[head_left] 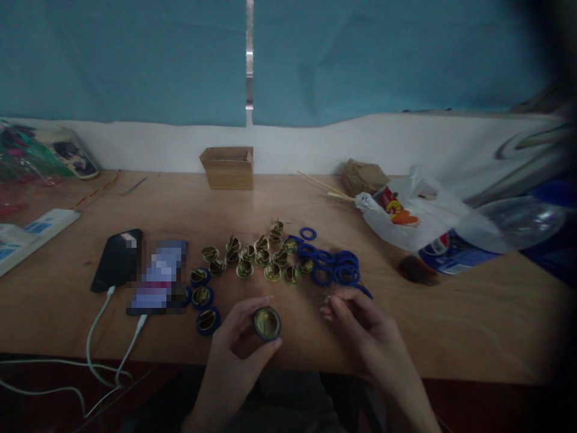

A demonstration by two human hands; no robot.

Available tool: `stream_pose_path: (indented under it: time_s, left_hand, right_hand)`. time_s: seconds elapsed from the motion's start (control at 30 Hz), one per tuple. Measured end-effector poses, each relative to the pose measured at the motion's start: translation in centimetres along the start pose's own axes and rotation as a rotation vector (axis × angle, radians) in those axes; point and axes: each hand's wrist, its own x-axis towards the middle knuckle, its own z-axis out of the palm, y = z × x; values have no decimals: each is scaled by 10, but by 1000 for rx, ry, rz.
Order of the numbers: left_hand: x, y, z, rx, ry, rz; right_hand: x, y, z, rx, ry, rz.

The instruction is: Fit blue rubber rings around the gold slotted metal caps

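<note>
Between the thumb and fingers of my left hand is a round brass-coloured metal piece with a blue ring around its rim, its hollow side facing me. My right hand is closed in a pinch above the table, off to the right; whatever its fingertips hold is too small to make out. Ahead of both hands lies a group of loose brass-coloured round pieces, each with a bar across it. Plain blue rings are heaped to their right. Several brass pieces fitted with blue rings lie left of my left hand.
Two phones, one black and one with a blurred screen, lie on the left with white cables. A power strip is farther left. A small cardboard box stands at the back. At right are a plastic bag and a lying bottle.
</note>
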Motion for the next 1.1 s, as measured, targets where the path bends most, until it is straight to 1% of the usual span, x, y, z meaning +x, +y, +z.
stream_pose_path:
  time_s: [0.1,0.17,0.23,0.33,0.43,0.57,0.63,0.7,0.83,1.0,1.1]
  left_hand:
    - [0,-1,2,21,17,61]
    - [0,1,2,47,13,100]
    - [-1,4,1,70,-11,118]
    - [-4,11,0,111,-47,105]
    - [-7,16,-1,135,-40,89]
    - [-9,12,1,53,56,62]
    - [-10,11,2,12,83,56]
    - [-10,12,3,-17,65,53]
    - [-10,19,4,-69,-12,-1]
    - [-12,25,5,-95,38,-49]
    - [-12,24,5,-77,39,-30]
  right_hand:
    - [-13,-18,11,299,-177,21]
    - [-18,-25,23,465,-289,74]
    - [-19,-26,35,580,-339,129]
    - [-15,-20,50,674,-371,179]
    - [-11,-15,55,724,-383,198]
    - [-9,-16,55,764,-401,250]
    - [-7,-17,54,797,-411,271]
    - [-6,-18,54,823,-414,276]
    - [-5,-17,55,833,-439,256]
    - [-5,-16,55,783,-463,243]
    - [-6,-16,56,771,-464,241]
